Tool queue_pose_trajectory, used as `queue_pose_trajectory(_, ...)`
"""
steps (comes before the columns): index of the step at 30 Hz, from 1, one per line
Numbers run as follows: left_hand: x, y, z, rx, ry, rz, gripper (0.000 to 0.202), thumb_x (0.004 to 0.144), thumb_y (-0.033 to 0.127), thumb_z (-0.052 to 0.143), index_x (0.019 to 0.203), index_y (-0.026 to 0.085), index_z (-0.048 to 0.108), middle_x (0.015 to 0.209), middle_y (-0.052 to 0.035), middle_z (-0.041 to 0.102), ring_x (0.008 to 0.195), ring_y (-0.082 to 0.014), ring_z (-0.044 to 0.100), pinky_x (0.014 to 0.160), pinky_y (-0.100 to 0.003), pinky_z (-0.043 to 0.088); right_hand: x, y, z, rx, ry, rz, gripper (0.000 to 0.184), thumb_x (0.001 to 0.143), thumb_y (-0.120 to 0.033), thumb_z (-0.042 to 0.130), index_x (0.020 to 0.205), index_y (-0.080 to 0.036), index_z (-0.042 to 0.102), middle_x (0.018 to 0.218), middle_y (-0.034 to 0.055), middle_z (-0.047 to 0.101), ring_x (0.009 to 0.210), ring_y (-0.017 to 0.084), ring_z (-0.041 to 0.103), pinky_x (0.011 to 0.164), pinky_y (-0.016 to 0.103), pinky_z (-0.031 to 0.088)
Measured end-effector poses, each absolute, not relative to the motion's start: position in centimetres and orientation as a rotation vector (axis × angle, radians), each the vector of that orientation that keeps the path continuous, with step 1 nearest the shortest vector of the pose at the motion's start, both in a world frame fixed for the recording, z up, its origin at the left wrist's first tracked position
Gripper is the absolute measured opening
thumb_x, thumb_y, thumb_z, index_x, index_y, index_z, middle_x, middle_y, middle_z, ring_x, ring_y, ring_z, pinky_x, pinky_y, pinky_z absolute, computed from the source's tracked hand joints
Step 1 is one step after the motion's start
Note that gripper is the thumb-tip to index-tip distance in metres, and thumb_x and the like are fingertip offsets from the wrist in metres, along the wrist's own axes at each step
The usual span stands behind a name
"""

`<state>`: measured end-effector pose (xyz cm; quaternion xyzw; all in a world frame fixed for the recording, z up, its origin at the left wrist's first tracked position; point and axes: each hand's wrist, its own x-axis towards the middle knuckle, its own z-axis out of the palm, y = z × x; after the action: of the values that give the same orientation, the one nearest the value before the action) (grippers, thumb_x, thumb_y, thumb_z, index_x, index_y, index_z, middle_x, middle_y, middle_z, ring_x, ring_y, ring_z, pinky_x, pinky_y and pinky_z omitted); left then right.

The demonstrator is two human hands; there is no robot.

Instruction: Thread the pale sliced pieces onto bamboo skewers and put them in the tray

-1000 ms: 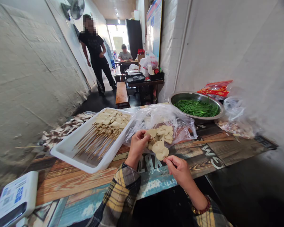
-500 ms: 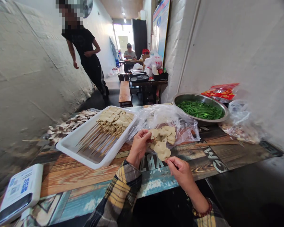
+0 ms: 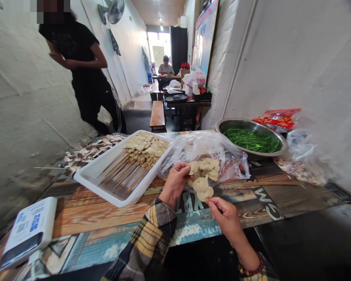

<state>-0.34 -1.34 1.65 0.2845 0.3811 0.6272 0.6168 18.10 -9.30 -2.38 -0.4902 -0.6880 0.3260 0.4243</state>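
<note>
The work area is a long, narrow room with white-painted brick walls (image 3: 283, 58). Your surface is a table printed with multicoloured wood planks (image 3: 105, 212).

The step in hand appears to be threading: at least two thin, rounded, pale cream food slices (image 3: 205, 193) sit overlapped on a slender brown wooden skewer (image 3: 195, 176). Your right hand (image 3: 226, 215) grips the skewer's near end between thumb and fingertips, just below the lowest slice. Your left hand (image 3: 177, 183) appears to pinch a single cream slice (image 3: 194, 168) by its edge, at the skewer's far end; whether the point has pierced this slice cannot be told. The next move seems to call for a steady right grip and for guiding the single slice down the skewer, left fingertips away from the point.

The threaded slices lie between your two hands, directly above your right fingertips and to the lower right of your left. Just beyond them, a pile of loose cream slices (image 3: 212, 169) rests at the mouth of a crumpled transparent plastic bag (image 3: 184, 144). To your left, a white rectangular plastic tray (image 3: 98, 195) holds rows of loaded skewers (image 3: 128, 168), their bare ends toward you.
</note>
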Motion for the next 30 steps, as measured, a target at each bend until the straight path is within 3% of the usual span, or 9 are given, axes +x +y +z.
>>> queue_pose_trajectory(30, -0.01, -1.54, 2.12, 0.898, 1.018, 1.472, 0.021, 0.06, 0.026, 0.077, 0.07, 0.015, 0.062, 0.061, 0.0027, 0.058, 0.052, -0.0071, 0.049, 0.051, -0.019, 0.036, 18.02, -9.22, -2.18, -1.239, -1.639, 0.956, 0.031, 0.09, -0.036, 0.05, 0.079, -0.014, 0.068, 0.046, -0.0054, 0.046, 0.043, 0.011, 0.045, 0.048, 0.021, 0.036)
